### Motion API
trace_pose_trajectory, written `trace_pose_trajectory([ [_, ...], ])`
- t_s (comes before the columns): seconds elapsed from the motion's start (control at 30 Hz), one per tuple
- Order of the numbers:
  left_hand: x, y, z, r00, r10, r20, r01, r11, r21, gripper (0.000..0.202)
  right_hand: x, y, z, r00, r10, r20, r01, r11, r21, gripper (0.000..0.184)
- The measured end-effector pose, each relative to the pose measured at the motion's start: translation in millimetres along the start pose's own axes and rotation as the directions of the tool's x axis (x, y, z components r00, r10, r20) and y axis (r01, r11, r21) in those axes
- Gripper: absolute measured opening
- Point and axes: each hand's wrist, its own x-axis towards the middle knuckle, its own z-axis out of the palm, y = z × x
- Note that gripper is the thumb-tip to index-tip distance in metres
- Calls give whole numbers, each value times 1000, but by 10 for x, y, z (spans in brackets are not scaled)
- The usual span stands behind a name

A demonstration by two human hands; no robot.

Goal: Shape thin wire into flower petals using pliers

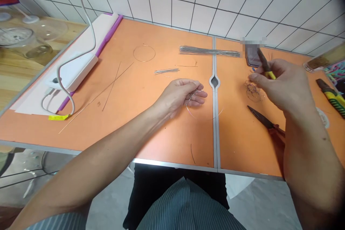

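Observation:
My left hand (pixel 185 95) is closed on a piece of bent silvery wire (pixel 192 95), pinched between thumb and fingers over the middle of the orange table. One thin end of the wire curves out below the fingers toward the right. Farther right, my right hand (pixel 280 79) grips pliers (pixel 264 63) with dark jaws and a yellow-and-black handle. The jaws point up and away, close to a dark phone-like object (pixel 252 54). A small tangle of curled wire (pixel 253 91) lies just left of the right hand. Scissors (pixel 265 120) with red handles rest below it, partly behind my forearm.
The folding orange table (pixel 161 133) has a metal seam down its middle. A bundle of straight wires (pixel 210 51), shorter wires (pixel 166 71) and a wire ring (pixel 144 53) lie on it. At left is a white power strip (pixel 78 72); at right, yellow-and-black pliers (pixel 331 97).

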Motion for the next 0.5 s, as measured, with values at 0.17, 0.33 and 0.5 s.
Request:
trace_pose_trajectory([
  [0.17,0,-15,10,1000,7,-13,-7,1000,5,19,-345,-299,216,931,-134,338,44,965,259,17],
  [0.33,10,-23,3,1000,4,3,-4,1000,14,19,-395,-305,380,913,-215,346,118,953,280,15],
  [0.5,-6,-2,14,1000,-22,16,22,999,-24,19,-371,-288,428,913,-190,360,85,953,289,12],
])
